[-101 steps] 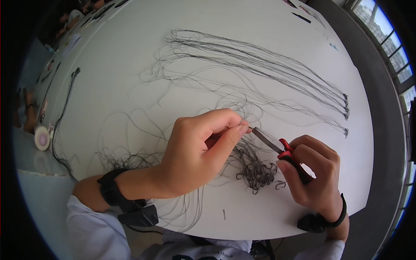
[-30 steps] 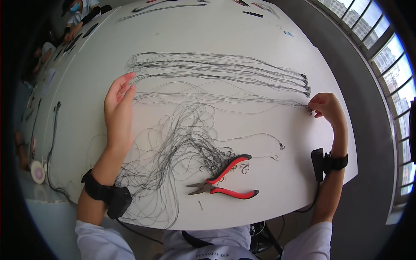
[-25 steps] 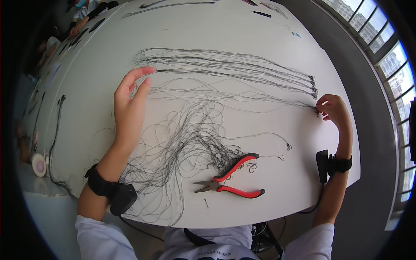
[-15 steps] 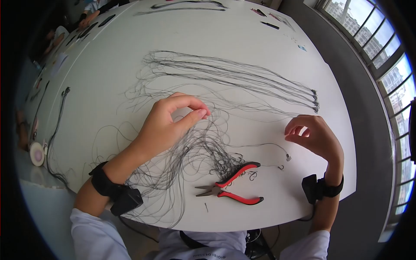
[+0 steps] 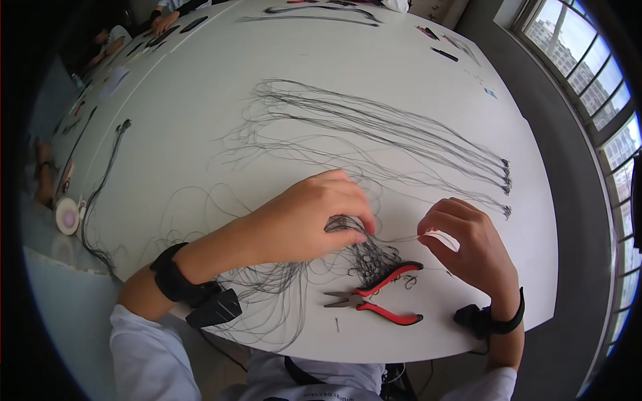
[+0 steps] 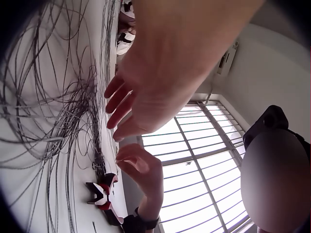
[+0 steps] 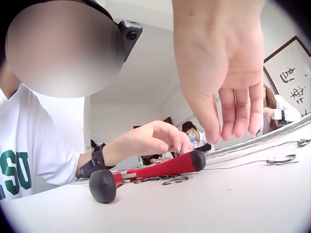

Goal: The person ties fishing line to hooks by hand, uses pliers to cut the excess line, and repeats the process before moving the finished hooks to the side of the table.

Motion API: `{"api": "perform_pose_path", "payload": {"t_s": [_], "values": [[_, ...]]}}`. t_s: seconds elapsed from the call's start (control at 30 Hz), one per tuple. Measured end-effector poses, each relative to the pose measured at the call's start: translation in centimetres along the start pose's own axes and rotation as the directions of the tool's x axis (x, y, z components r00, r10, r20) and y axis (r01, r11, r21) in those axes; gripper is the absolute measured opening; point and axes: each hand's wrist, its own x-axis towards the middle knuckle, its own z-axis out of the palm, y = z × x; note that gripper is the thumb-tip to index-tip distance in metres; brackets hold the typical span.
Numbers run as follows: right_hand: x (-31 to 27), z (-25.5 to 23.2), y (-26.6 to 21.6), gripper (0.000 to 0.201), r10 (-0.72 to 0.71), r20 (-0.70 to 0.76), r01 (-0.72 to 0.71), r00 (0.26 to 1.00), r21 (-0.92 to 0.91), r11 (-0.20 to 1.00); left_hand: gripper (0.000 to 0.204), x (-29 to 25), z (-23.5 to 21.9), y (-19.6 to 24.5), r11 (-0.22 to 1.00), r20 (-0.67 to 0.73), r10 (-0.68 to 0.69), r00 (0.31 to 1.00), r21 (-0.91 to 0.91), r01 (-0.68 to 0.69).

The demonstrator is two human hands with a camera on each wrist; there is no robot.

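Observation:
In the head view my left hand curves over the tangled dark strands, with thumb and index finger apart above the pile of hooks; in the left wrist view its fingers hang relaxed. To the right, my right hand pinches a thin strand between thumb and index fingertips. That strand stretches from beside the left fingertips. Red-handled pliers lie spread on the table in front of both hands, one handle against the hooks. In the right wrist view a hook lies beyond the fingers.
Several long strand bundles lie across the table, their hook ends at the right. A white round spool and another bundle are at the left. A black tool lies far right. Other people sit beyond.
The pliers, held in my right hand earlier, now lie on the table. Both hands have come back from the upper strand bundle; my right hand has taken a thin strand.

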Motion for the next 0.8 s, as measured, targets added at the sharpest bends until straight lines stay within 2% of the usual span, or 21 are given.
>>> {"api": "perform_pose_path", "payload": {"t_s": [0.1,0.33,0.37,0.43,0.5,0.57,0.63,0.8], "values": [[0.2,0.5,-0.9,0.01,-0.112,0.063,0.108,0.992,0.059,0.992,0.014,-0.2,0.1,0.1,0.999,0.041,-0.024,0.999,0.036,0.023],[0.9,1.8,-1.5,0.01,-0.165,0.095,0.146,0.982,0.185,0.972,0.015,-0.1,0.4,-0.3,0.999,0.096,-0.015,0.995,0.044,0.011],[1.1,2.1,-1.6,0.01,-0.168,0.094,0.149,0.981,0.187,0.971,0.014,-0.1,0.4,-0.3,0.999,0.061,-0.033,0.998,0.038,0.031],[1.5,2.9,-1.9,0.013,-0.213,-0.018,0.213,0.977,0.188,0.959,0.014,-0.2,0.3,-0.3,0.998,0.029,-0.059,0.998,0.032,0.058],[2.1,3.7,-2.2,0.014,-0.261,-0.032,0.263,0.965,0.164,0.951,0.012,-0.2,0.2,-0.3,0.981,-0.065,-0.196,0.978,-0.029,0.194],[2.7,4.2,-2.4,0.015,-0.308,-0.04,0.311,0.951,0.138,0.94,0.011,-0.4,0.3,-0.6,0.979,-0.092,-0.199,0.976,-0.058,0.194],[3.1,4.4,-2.5,0.015,-0.368,0.015,0.367,0.93,0.037,0.929,0.011,-0.4,0.4,-0.6,0.977,-0.123,-0.202,0.972,-0.088,0.192],[3.3,4.8,-2.4,0.015,-0.389,0.003,0.389,0.921,0.051,0.92,0.011,-0.6,1.0,-0.8,0.988,-0.148,-0.152,0.977,-0.063,0.144]]}}
